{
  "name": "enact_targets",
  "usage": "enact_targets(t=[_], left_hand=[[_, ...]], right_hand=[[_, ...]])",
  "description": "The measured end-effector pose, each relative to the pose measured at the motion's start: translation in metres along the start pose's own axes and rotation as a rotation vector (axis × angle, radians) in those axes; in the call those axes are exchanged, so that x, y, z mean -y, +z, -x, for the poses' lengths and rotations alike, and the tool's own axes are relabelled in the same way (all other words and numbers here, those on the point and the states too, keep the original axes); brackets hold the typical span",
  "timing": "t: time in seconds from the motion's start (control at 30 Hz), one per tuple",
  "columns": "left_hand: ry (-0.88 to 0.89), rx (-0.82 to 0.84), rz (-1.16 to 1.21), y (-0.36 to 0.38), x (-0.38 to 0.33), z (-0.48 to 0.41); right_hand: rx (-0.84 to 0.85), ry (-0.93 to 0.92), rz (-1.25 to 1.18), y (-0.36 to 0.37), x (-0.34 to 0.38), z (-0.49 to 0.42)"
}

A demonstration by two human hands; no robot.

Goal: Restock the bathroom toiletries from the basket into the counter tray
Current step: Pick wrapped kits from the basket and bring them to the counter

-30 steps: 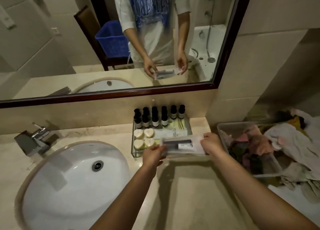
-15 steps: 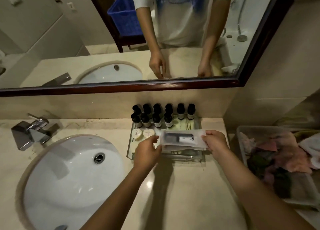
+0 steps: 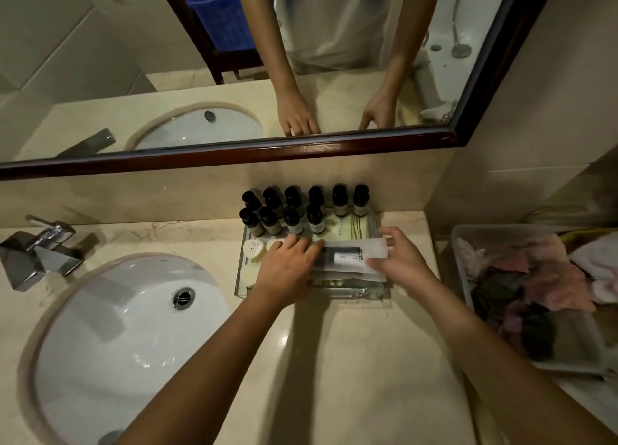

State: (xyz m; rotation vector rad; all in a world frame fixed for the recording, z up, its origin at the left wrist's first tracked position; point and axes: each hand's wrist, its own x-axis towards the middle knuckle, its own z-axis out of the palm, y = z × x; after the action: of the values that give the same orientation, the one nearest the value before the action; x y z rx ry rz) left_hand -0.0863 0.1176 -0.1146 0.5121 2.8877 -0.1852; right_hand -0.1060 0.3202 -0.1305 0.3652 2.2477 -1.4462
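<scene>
Lowered since a moment ago, the packet (image 3: 347,258) is being laid in the tray (image 3: 378,293), pressed under flat, close-set fingers of the left hand (image 3: 287,272), pinched by the right hand (image 3: 403,260), and best kept level, short of the bottles (image 3: 291,217) beyond the fingertips.

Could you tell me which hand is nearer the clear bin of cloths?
Right. The right hand is just left of the clear bin; the left hand is farther left, at the packet's other end.

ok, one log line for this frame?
step: placing packet | left hand: pressing packet | right hand: pinching packet end | packet: over tray, in front of bottles | released: no
</scene>
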Motion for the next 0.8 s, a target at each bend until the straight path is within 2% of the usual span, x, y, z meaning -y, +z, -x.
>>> enact_targets(t=[0.13,0.27,0.5,0.67,0.8], left_hand=[[0.01,0.005,-0.017,0.003,0.004,-0.003],[0.031,-0.011,-0.013,0.007,0.008,-0.004],[0.028,-0.048,0.032,0.009,0.013,-0.008],[0.071,-0.038,0.071,0.008,0.018,-0.005],[0.077,-0.041,0.138,0.011,0.02,-0.001]], right_hand=[[0.121,-0.2,0.499,0.005,-0.002,0.01],[0.032,-0.342,0.71,0.014,-0.007,0.009],[-0.227,-0.591,0.825,0.023,-0.025,0.002],[-0.307,-0.585,0.829,0.029,-0.024,0.004],[-0.242,-0.5,0.735,0.031,-0.021,0.007]])
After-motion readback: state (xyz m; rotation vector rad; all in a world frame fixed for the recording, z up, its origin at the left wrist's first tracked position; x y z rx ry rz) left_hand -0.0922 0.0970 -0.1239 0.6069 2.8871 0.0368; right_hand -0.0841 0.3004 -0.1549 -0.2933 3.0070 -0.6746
